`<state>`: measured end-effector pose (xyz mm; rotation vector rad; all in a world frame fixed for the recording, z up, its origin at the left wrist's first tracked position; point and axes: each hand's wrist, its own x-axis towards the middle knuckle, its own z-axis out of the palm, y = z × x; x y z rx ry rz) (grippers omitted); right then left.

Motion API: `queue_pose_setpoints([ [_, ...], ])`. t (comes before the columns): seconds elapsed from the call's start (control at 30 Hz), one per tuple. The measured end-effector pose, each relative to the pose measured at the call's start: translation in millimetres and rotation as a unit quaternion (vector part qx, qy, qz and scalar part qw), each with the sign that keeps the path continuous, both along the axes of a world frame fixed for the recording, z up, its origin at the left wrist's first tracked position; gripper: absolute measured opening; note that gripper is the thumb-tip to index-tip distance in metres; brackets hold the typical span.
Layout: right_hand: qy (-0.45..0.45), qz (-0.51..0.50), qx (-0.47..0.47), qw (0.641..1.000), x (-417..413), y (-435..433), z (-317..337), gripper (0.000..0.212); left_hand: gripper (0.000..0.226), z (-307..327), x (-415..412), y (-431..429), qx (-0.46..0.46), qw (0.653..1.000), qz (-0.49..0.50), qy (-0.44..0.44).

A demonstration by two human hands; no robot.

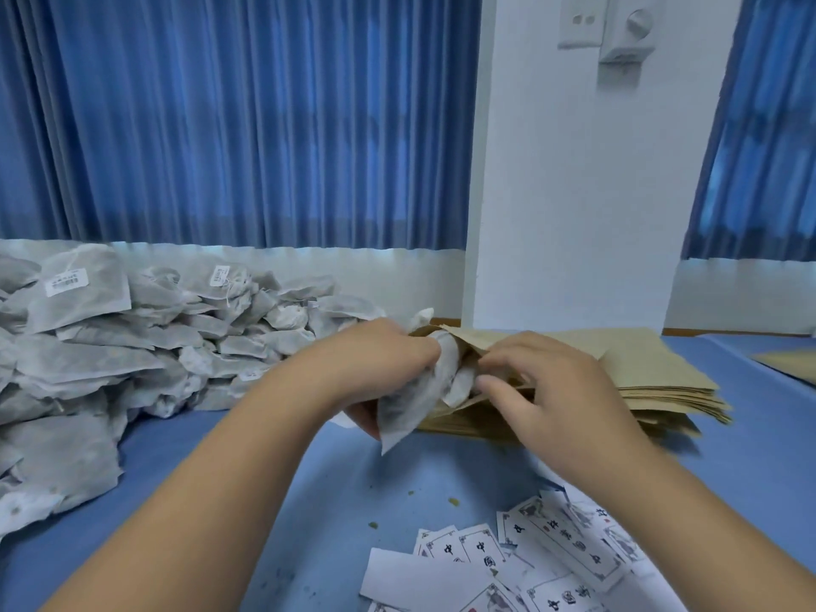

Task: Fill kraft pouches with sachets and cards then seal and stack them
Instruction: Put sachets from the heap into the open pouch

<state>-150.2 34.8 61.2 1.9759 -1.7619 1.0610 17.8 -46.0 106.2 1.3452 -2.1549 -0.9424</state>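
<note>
At the left end of the pouch stack (671,397), the left hand (384,360) clenches sachets (413,401); the right hand (547,386), fingers curled, pinches the top pouch (479,340) open.

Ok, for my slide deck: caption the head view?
Left hand feeds sachets into a kraft pouch the right hand holds open.

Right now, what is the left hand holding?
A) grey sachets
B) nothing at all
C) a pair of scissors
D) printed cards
A: the left hand grips a bunch of grey sachets at the mouth of the kraft pouch that the right hand holds, while the printed cards lie loose, with no hand on them.
</note>
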Motion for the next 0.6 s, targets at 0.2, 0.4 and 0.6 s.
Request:
queue_pose_setpoints([
  [0.2,-0.148,-0.080,-0.079,0.983,0,-3,-14,0.025,0.027,-3,-6,1,-0.042,0.999,0.007,-0.005],
  [0.4,-0.158,-0.082,-0.071,0.982,-2,-4,-25,0.034,0.025,-7,-9,3,-0.090,0.993,-0.023,-0.079],
  [0.6,-0.170,-0.074,-0.108,0.977,-6,-3,-22,0.031,0.044,-10,-10,6,-0.109,0.981,-0.082,-0.138],
])
